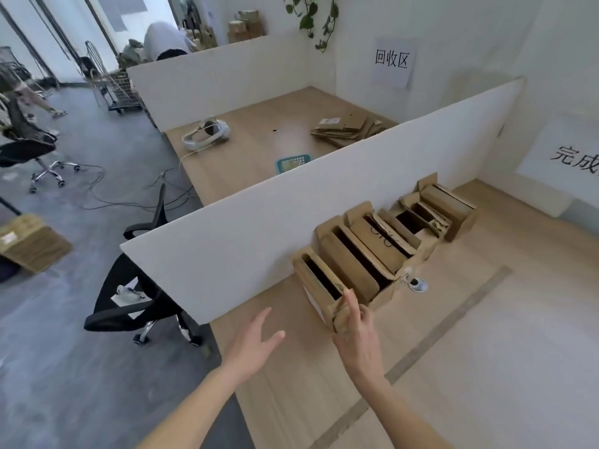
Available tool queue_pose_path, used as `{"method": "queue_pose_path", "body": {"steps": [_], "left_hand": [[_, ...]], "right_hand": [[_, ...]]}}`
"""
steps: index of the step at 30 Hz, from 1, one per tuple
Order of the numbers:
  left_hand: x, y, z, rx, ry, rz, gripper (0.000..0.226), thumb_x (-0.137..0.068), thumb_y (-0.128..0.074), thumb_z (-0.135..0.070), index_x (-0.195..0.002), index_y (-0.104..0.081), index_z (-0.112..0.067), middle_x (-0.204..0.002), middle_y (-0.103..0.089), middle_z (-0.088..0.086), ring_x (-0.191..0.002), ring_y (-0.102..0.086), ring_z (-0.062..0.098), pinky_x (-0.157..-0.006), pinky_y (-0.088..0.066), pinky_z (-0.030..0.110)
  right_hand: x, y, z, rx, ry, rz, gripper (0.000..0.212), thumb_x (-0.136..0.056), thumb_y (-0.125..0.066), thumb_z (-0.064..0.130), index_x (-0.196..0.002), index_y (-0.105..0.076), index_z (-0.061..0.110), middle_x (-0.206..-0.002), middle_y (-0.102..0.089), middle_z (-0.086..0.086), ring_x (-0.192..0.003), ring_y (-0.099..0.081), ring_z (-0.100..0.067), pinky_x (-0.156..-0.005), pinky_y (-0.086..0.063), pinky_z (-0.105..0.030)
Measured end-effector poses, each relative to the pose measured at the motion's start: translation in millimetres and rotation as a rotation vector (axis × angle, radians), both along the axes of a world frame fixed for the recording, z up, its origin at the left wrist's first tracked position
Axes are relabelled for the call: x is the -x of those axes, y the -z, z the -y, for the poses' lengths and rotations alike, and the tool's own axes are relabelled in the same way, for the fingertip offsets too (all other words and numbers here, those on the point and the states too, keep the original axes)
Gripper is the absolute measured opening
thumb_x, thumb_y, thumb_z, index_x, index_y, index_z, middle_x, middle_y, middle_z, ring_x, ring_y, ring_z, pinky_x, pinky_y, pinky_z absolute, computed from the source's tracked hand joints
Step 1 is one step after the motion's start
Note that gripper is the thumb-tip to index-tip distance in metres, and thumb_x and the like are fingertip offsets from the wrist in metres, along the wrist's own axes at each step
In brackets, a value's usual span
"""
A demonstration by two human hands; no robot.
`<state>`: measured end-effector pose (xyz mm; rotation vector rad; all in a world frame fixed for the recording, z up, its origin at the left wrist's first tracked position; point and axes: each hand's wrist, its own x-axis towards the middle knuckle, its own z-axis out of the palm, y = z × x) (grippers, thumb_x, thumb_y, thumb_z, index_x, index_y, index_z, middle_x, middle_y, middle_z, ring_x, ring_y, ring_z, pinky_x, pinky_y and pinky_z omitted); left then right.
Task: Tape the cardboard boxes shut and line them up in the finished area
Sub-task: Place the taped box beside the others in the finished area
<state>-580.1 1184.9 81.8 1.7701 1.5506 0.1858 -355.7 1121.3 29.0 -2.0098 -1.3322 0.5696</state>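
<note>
A row of several open cardboard boxes stands along the white partition (246,222) on the wooden desk (486,351). The nearest box (319,286) has its flaps open, showing a dark inside. My right hand (356,335) grips the near corner flap of this box. My left hand (256,341) hovers open to the left of it, over the desk edge, touching nothing. Behind it stand a wider box (353,264), a further box (385,241) and the far boxes (444,209). No tape roll is in view.
A strip of grey tape (447,332) runs diagonally across the desk. A small round white object (416,284) lies beside the boxes. Beyond the partition lie flattened cardboard (350,128), a blue basket (293,163) and a white headset (207,134). Black office chairs (136,293) stand at left.
</note>
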Motion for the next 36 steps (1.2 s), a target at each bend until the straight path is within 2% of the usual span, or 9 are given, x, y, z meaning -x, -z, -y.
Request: {"method": "queue_pose_path", "body": {"steps": [2, 4, 6, 12, 17, 21, 26, 31, 36], "left_hand": [[-3.1, 6.6, -5.2, 0.0, 0.013, -0.015, 0.072, -0.094, -0.053, -0.058, -0.155, -0.021, -0.039, -0.16, -0.026, -0.013, -0.146, -0.028, 0.011, -0.114, -0.032, 0.034], [-8.3, 9.5, -10.3, -0.008, 0.021, -0.026, 0.071, -0.094, -0.052, -0.06, -0.155, -0.021, -0.041, -0.159, -0.028, -0.013, -0.145, -0.03, 0.01, -0.113, -0.035, 0.035], [-15.2, 10.2, -15.6, -0.013, 0.027, -0.03, 0.07, -0.093, -0.051, -0.062, -0.154, -0.022, -0.042, -0.159, -0.029, -0.014, -0.144, -0.032, 0.011, -0.112, -0.036, 0.036], [-34.5, 7.1, -26.1, -0.007, 0.053, 0.007, 0.07, -0.094, -0.053, -0.059, -0.154, -0.024, -0.039, -0.16, -0.027, -0.012, -0.146, -0.029, 0.013, -0.116, -0.034, 0.042], [-47.1, -11.7, -27.0, -0.108, 0.13, -0.021, 0.067, -0.095, -0.055, -0.052, -0.154, -0.028, -0.036, -0.161, -0.027, -0.01, -0.147, -0.027, 0.013, -0.118, -0.03, 0.041], [-61.7, -41.3, -17.6, -0.209, 0.194, -0.048, 0.067, -0.094, -0.057, -0.053, -0.153, -0.03, -0.035, -0.162, -0.025, -0.009, -0.148, -0.025, 0.015, -0.119, -0.028, 0.045], [-80.0, -94.2, 19.2, -0.373, 0.316, -0.058, 0.068, -0.093, -0.055, -0.056, -0.153, -0.03, -0.035, -0.162, -0.026, -0.008, -0.149, -0.024, 0.016, -0.121, -0.025, 0.043], [-84.2, -155.9, 88.1, -0.514, 0.436, -0.064, 0.07, -0.094, -0.053, -0.058, -0.155, -0.028, -0.035, -0.163, -0.024, -0.007, -0.149, -0.023, 0.017, -0.122, -0.02, 0.04], [-86.2, -210.6, 173.8, -0.585, 0.547, 0.013, 0.076, -0.092, -0.056, -0.06, -0.155, -0.026, -0.033, -0.163, -0.023, -0.005, -0.15, -0.022, 0.019, -0.122, -0.018, 0.04]], "right_hand": [[-3.1, 5.4, -5.2, 0.012, 0.015, -0.032, 0.107, -0.082, -0.076, 0.007, -0.153, -0.009, 0.051, -0.136, -0.042, -0.005, -0.098, -0.059, -0.025, -0.076, -0.055, -0.034], [-5.3, 6.0, -9.4, 0.034, 0.022, -0.022, 0.092, -0.088, -0.076, 0.02, -0.156, -0.016, 0.037, -0.147, -0.04, -0.003, -0.109, -0.06, -0.022, -0.086, -0.054, -0.033], [-6.9, 5.0, -13.8, 0.066, 0.029, -0.003, 0.081, -0.093, -0.071, 0.029, -0.156, -0.02, 0.032, -0.153, -0.039, 0.0, -0.113, -0.061, -0.019, -0.09, -0.053, -0.031], [-11.8, -2.9, -25.6, 0.11, 0.033, 0.01, 0.079, -0.098, -0.063, 0.037, -0.16, -0.015, 0.028, -0.156, -0.04, 0.001, -0.122, -0.059, -0.021, -0.094, -0.053, -0.035], [-21.8, -23.7, -11.3, 0.1, 0.018, 0.077, 0.077, -0.099, -0.06, 0.044, -0.159, -0.014, 0.034, -0.152, -0.042, 0.002, -0.115, -0.059, -0.016, -0.087, -0.053, -0.029], [-38.0, -60.0, 10.8, 0.084, 0.036, 0.153, 0.079, -0.095, -0.061, 0.05, -0.158, -0.017, 0.035, -0.158, -0.036, 0.003, -0.13, -0.052, -0.019, -0.096, -0.055, -0.037], [-54.0, -122.4, 61.6, 0.069, 0.067, 0.361, 0.078, -0.092, -0.058, 0.059, -0.158, -0.023, 0.036, -0.161, -0.035, 0.003, -0.148, -0.035, -0.021, -0.119, -0.036, -0.043], [-47.0, -192.6, 155.2, 0.046, 0.16, 0.475, 0.072, -0.094, -0.051, 0.062, -0.157, -0.025, 0.037, -0.159, -0.038, 0.004, -0.147, -0.033, -0.019, -0.122, -0.023, -0.039], [-26.6, -254.9, 267.1, 0.078, 0.287, 0.567, 0.072, -0.095, -0.048, 0.064, -0.158, -0.024, 0.037, -0.16, -0.035, 0.004, -0.148, -0.032, -0.018, -0.122, -0.023, -0.039]]}}
